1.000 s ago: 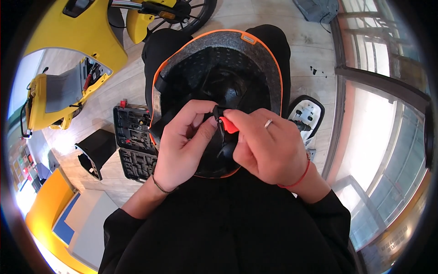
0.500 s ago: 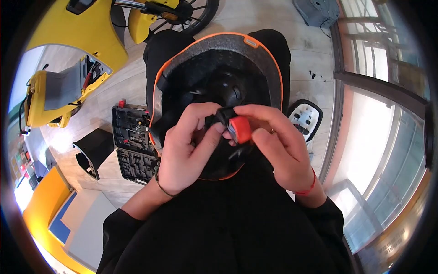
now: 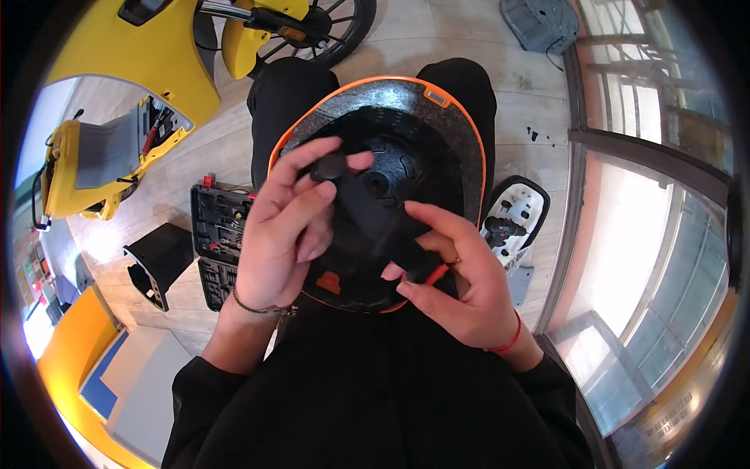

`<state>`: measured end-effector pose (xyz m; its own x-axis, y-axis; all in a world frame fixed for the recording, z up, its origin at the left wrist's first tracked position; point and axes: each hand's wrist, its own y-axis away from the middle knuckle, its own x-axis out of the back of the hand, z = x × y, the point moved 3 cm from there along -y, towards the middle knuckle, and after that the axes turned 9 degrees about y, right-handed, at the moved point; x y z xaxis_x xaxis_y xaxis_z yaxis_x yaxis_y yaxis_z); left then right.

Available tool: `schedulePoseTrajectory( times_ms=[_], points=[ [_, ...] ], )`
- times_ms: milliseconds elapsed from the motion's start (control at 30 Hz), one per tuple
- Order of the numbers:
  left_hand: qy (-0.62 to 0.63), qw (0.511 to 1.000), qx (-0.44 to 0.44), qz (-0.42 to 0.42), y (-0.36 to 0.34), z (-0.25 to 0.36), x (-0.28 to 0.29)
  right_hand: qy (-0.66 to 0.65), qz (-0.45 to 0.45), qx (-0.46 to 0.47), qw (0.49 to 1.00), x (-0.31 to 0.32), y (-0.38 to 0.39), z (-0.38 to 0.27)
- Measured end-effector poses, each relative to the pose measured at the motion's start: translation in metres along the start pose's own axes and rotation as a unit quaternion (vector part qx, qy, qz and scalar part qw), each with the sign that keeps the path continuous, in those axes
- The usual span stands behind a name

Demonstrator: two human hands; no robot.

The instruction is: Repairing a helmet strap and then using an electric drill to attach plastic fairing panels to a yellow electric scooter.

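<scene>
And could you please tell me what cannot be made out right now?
In the head view:
Flat black strap in the left hand: surface details lost to blur.
Small red-and-black piece: partly hidden by the right hand.
Orange-rimmed, dark-lined helmet: outer shell hidden, since its opening faces the camera.
Black spoked wheel: cut off by the upper edge.

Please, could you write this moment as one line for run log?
left hand: holds black piece | right hand: holds black-and-red piece | lap: orange-rimmed helmet, inside up | floor: open tool case
</scene>
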<state>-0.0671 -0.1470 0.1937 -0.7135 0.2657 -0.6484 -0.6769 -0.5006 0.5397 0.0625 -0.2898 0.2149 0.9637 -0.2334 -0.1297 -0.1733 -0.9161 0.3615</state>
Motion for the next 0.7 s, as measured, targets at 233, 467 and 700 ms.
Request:
schedulePoseTrajectory(
  times_ms=[233, 467, 700],
  points=[
    [-0.036, 0.995, -0.091, 0.018, 0.015, 0.023, 0.005, 0.198, 0.009, 0.015, 0.980, 0.004, 0.006, 0.002],
    [-0.157, 0.974, -0.156, 0.043, 0.035, 0.026, 0.004, 0.428, 0.060, 0.090, 0.897, -0.004, 0.011, 0.003],
    [-0.279, 0.937, -0.161, 0.132, 0.037, 0.039, 0.034, 0.455, 0.134, 0.133, 0.870, 0.000, 0.011, 0.002]
  ],
)
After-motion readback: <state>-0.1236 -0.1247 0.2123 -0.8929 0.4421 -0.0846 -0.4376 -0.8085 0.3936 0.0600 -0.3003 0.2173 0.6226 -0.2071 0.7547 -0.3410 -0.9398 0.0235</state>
